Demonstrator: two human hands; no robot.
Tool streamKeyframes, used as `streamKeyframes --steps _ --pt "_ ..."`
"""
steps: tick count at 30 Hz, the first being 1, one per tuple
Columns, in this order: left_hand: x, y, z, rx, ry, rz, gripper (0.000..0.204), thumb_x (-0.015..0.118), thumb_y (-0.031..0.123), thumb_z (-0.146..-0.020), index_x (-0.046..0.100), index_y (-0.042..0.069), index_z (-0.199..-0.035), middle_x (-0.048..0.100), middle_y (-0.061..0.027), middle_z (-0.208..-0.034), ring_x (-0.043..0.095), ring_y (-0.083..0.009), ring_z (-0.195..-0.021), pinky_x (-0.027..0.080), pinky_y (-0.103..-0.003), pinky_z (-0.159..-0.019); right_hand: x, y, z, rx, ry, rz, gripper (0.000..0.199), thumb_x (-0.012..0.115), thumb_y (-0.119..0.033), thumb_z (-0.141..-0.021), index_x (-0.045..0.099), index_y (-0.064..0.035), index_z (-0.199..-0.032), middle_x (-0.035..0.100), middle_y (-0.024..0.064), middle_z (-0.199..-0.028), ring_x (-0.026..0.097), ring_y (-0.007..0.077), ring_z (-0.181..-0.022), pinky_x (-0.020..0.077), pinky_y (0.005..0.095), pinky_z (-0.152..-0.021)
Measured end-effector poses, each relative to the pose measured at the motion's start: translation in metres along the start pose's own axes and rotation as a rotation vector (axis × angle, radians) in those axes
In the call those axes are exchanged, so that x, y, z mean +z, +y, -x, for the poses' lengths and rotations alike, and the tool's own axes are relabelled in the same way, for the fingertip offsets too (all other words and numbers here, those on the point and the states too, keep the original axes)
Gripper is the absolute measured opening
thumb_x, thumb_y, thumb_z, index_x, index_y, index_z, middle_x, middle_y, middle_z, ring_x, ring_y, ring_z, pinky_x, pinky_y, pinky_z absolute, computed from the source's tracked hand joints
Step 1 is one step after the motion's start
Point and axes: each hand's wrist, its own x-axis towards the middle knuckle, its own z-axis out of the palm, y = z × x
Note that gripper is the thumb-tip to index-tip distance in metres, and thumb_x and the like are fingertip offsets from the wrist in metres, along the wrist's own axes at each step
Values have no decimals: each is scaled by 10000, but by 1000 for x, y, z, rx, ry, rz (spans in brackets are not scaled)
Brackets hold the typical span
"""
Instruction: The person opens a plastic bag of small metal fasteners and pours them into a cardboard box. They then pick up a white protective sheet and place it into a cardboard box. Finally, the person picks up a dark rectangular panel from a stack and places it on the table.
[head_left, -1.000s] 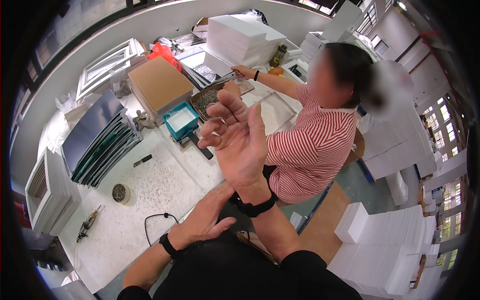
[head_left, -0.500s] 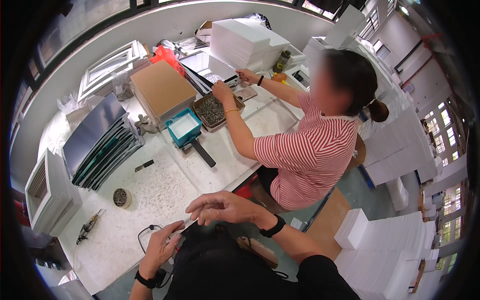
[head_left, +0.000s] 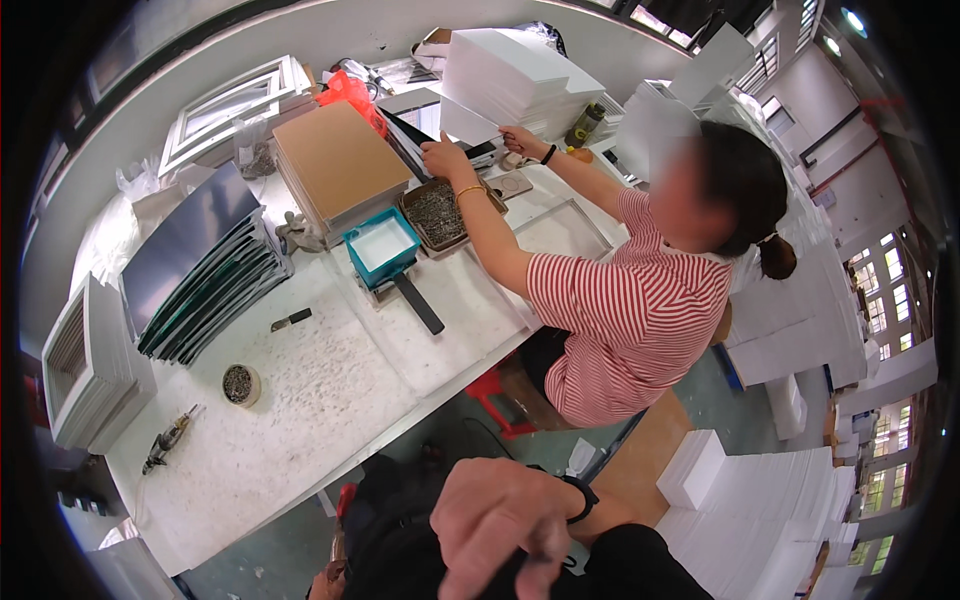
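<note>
My right hand (head_left: 500, 520) is raised close in front of my dark clothing, back of the hand up. Its fingers bend loosely downward, apart, and hold nothing visible. Only a sliver of my left hand (head_left: 327, 580) shows at the lower edge, its fingers hidden. Nearest on the white table (head_left: 300, 430) are a corded power screwdriver (head_left: 168, 443), a round tub of small screws (head_left: 241, 385) and a knife (head_left: 291, 320) with a dark handle. Across the table a co-worker in a striped shirt (head_left: 640, 310) handles a flat panel (head_left: 465, 122) with both hands.
A teal box (head_left: 382, 250) with a black handle stands beside a tray of small metal parts (head_left: 435, 215). Brown boards (head_left: 340, 160), dark-edged panels (head_left: 200, 270) and white frames (head_left: 95, 370) are stacked around. White foam blocks (head_left: 750, 500) and a red stool (head_left: 490, 400) are at right.
Both my hands have drawn back from the table's edge toward my body. The left has mostly left the picture. My view has shifted slightly; the co-worker's panel is tilted differently.
</note>
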Motion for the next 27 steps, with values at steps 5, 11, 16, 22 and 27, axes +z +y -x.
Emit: streamKeyframes --steps 5,11,16,22,27 --pt "26 -37 -13 -104 -71 51 443 577 332 -1044 672 -33 -1278 758 -240 -1124 731 -342 -1076 535 -417 -952 41 -12 -42 -326 127 -119 329 622 -476 -1054 792 -257 -1232 647 20 -859 526 82 -515 396 209 -438" --pt "32 -63 -42 -140 -113 97 457 590 346 -1035 673 -18 -1298 755 -238 -1150 724 -345 -1109 531 -413 -973 49 13 -77 -408 94 -107 309 605 -464 -1068 807 -274 -1205 630 15 -815 495 88 -511 353 222 -427" --pt "38 -104 -50 -98 -106 191 469 600 358 -1028 673 -6 -1314 752 -237 -1173 718 -347 -1137 528 -410 -990 32 45 -108 -300 -42 -112 383 668 -504 -1019 808 -204 -1212 657 24 -812 534 108 -520 366 237 -423" --pt "21 -119 -65 93 -72 187 401 577 289 -973 718 94 -1294 749 -231 -1154 710 -398 -1134 541 -464 -972 -19 105 -57 299 -52 20 489 777 -378 -955 749 74 -1141 752 144 -930 645 166 -631 506 310 -509" --pt "110 -138 -23 -51 22 -37 298 616 224 -920 784 149 -1155 757 -195 -1050 718 -371 -1044 555 -503 -904 -42 187 -5 1063 67 162 311 678 -247 -1011 733 -24 -1221 626 15 -837 608 94 -753 517 251 -689"
